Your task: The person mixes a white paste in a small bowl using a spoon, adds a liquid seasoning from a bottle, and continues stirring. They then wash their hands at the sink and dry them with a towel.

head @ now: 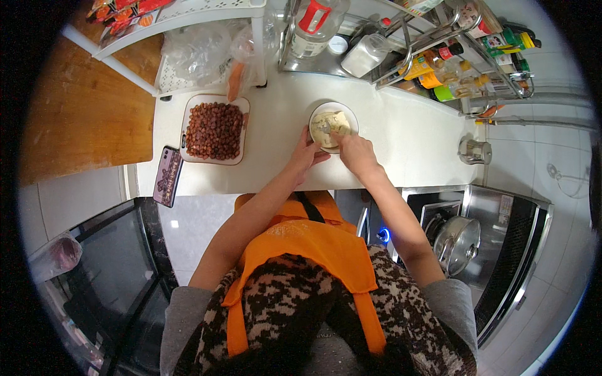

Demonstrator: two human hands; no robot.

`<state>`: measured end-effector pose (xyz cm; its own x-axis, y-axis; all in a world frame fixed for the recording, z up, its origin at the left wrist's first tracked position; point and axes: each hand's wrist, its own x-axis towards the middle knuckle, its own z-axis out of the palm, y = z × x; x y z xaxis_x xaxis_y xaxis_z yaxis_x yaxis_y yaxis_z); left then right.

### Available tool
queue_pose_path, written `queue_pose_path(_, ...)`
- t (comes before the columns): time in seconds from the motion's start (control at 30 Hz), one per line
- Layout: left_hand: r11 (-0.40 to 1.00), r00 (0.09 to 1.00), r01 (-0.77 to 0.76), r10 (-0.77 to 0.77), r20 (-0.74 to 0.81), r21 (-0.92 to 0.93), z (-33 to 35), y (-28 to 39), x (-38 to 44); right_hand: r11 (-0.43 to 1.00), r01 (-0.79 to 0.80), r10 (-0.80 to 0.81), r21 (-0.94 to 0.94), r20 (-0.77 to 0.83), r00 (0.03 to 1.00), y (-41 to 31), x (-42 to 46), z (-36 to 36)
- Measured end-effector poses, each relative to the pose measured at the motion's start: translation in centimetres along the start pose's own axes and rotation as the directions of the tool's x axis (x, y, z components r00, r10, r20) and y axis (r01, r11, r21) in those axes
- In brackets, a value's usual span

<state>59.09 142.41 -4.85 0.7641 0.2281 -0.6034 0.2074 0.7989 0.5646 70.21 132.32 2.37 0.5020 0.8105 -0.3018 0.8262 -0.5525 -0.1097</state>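
A small white bowl (356,118) stands on the pale countertop in front of me. Inside it lies a soft, cream-coloured mass (339,123), uneven and broken on top, with a greyish patch near the middle. My left hand (305,157) grips the bowl at its lower left rim. Over the lower right rim reaches my right hand (356,152), its fingers bent and the tips down at the contents. Whether those fingers hold a small utensil is hidden by the hand.
A square white dish (247,99) of reddish-brown nuts or beans sits left, beside a phone (168,176) overhanging the counter's edge. Behind stand a white plastic rack (257,47) and a metal shelf (324,66) with jars and bottles. A lidded pot (456,244) rests on the stove at right.
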Motion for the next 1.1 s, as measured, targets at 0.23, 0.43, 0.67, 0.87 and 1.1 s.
queue_pose_path(0.23, 0.983, 0.997, -0.063, 0.052, -0.065, -0.174, 2.1, -1.0, -0.2, 0.992, 0.063, -0.055, -0.111, 0.077, 0.996, 0.0, -0.9, -1.6)
queue_pose_path(0.43, 0.995, 0.986, 0.050, -0.063, -0.154, -0.089, 0.9, 0.5, 0.0, 0.998, -0.034, 0.033, -0.054, -0.013, 0.999, 1.4, -0.9, -1.8)
queue_pose_path(0.67, 0.994, 0.999, -0.048, 0.046, -0.023, -0.101, 0.3, 0.2, 0.4, 1.000, -0.010, 0.010, -0.013, -0.004, 1.000, 0.9, 1.1, 1.9)
queue_pose_path(0.87, 0.979, 0.991, -0.032, 0.005, -0.136, -0.200, 1.6, -1.2, -0.1, 0.999, -0.030, 0.030, -0.033, 0.009, 1.000, 1.5, -1.0, -2.4)
queue_pose_path(1.1, 0.987, 0.996, -0.040, 0.026, -0.088, -0.158, 0.6, -0.6, -0.2, 0.999, -0.031, 0.031, -0.021, -0.010, 0.999, 0.7, 1.5, 0.7)
